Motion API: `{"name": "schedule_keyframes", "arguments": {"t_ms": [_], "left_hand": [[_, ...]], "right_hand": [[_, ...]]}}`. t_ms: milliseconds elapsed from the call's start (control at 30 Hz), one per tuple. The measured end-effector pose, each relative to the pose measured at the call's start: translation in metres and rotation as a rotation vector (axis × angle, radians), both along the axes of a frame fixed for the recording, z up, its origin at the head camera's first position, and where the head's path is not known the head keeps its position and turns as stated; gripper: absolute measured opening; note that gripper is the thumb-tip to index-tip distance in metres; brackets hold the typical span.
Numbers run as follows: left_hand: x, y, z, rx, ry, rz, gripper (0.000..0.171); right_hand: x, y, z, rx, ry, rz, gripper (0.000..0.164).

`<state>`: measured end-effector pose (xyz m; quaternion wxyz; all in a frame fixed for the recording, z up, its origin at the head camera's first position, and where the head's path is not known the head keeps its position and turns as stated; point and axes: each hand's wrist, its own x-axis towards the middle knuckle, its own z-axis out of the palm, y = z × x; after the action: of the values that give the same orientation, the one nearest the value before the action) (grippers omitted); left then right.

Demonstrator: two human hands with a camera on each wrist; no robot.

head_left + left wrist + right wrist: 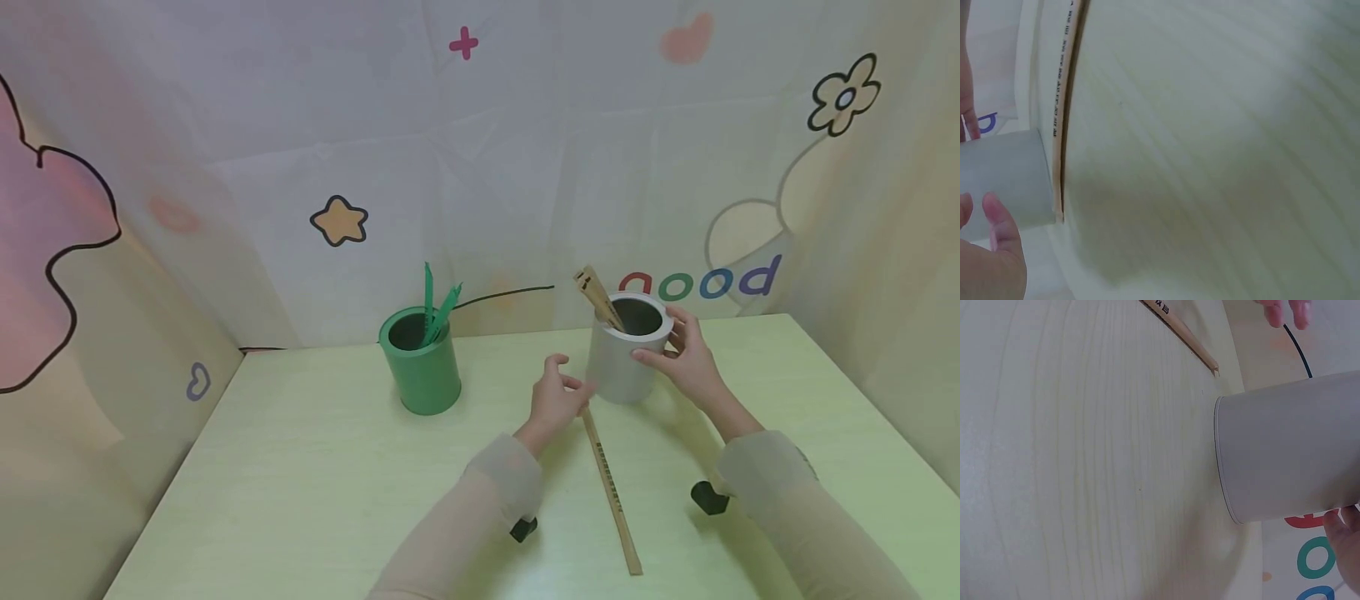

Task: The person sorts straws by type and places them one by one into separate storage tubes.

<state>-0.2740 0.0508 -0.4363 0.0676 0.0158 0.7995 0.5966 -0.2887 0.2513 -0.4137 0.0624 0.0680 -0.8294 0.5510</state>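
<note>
A pale grey cylindrical holder stands upright near the table's back edge, with several brown printed sticks leaning in it. My right hand grips its right side at the rim, thumb in front and fingers behind. My left hand is at the holder's left, fingers loosely bent and nothing visible in them; whether it touches the holder I cannot tell. Below that hand lies a long thin brown stick with dark print, flat on the table. In the right wrist view the stick's end is apart from the holder.
A green cylindrical holder with green sticks in it stands to the left. Behind the table hangs a printed cloth. The pale wood-grain table extends to the left and front. Black pieces sit at both wrists.
</note>
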Motion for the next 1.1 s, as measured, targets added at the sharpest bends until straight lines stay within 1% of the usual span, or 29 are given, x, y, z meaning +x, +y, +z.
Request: {"name": "schedule_keyframes", "arguments": {"t_ms": [200,400,533,667,900,1100], "left_hand": [[0.005,0.001,-0.008,-0.049,-0.057,-0.033,0.060],[0.009,0.002,-0.017,-0.124,-0.061,-0.065,0.063],[0.011,0.003,-0.019,-0.159,-0.058,-0.069,0.063],[0.014,0.003,-0.022,-0.210,-0.042,-0.084,0.064],[0.016,0.003,-0.031,-0.294,0.014,-0.120,0.065],[0.017,0.006,-0.032,-0.336,0.045,-0.121,0.062]], "right_hand": [[0.000,0.000,0.000,0.007,0.006,-0.002,0.087],[0.001,0.000,0.000,0.005,0.005,0.001,0.087],[0.002,-0.001,0.001,-0.002,0.004,0.004,0.087],[0.003,-0.002,0.002,-0.007,0.007,0.005,0.087],[0.003,-0.002,0.002,-0.003,0.015,0.010,0.086],[0.003,-0.002,0.002,0.003,0.012,0.002,0.087]]}}
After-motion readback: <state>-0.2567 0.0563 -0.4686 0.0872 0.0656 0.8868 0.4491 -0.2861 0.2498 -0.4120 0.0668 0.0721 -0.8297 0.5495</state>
